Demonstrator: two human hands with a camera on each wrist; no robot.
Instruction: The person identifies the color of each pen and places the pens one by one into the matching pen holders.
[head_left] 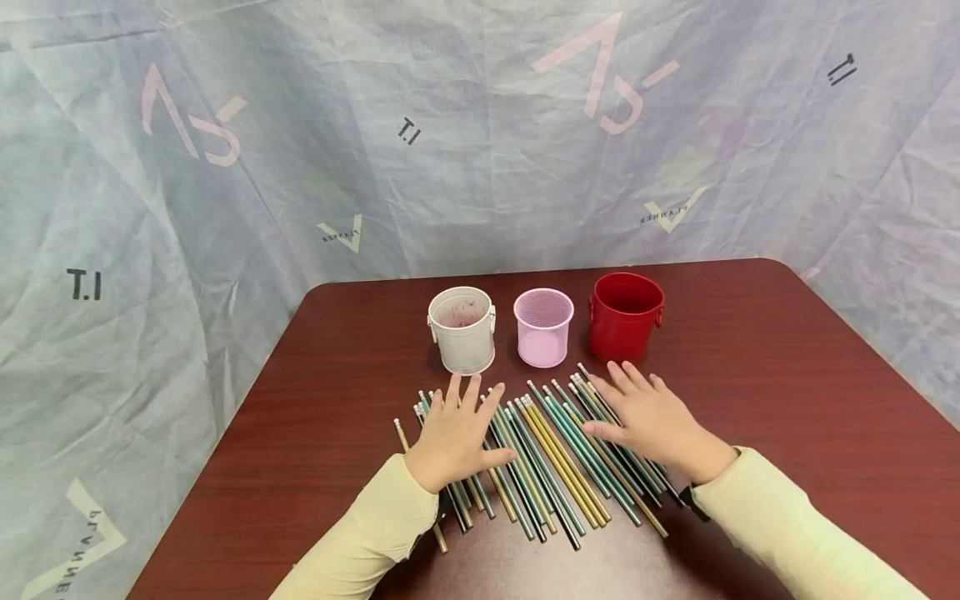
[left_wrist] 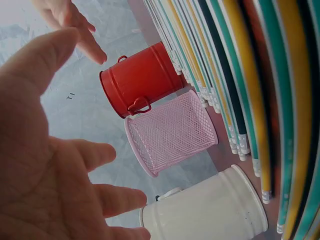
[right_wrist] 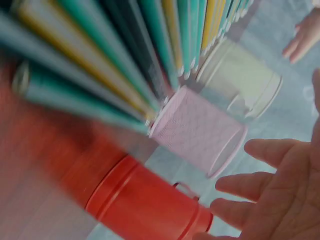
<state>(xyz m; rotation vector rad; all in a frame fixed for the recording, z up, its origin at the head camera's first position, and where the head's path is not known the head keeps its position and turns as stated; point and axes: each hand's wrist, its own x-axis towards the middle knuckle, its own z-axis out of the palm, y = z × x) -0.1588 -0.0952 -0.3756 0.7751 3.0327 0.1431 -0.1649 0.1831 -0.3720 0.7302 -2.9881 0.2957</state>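
Observation:
Many pencils (head_left: 558,458) in green, gold and black lie side by side on the table, their white eraser ends pointing away from the person. Over the left part of them hovers the left hand (head_left: 459,433), fingers spread and holding nothing. The right hand (head_left: 652,421) is likewise spread above the right part of the row, also with nothing in it. In the left wrist view a gap shows between the left palm (left_wrist: 30,165) and the pencils (left_wrist: 232,75). The right palm (right_wrist: 285,195) is apart from the pencils too.
Behind the pencils stand three containers in a row: a white bucket (head_left: 467,346) at left, a pink mesh cup (head_left: 543,343) in the middle and a red bucket (head_left: 621,333) at right. The dark red table (head_left: 787,375) ends at a printed cloth backdrop (head_left: 480,200).

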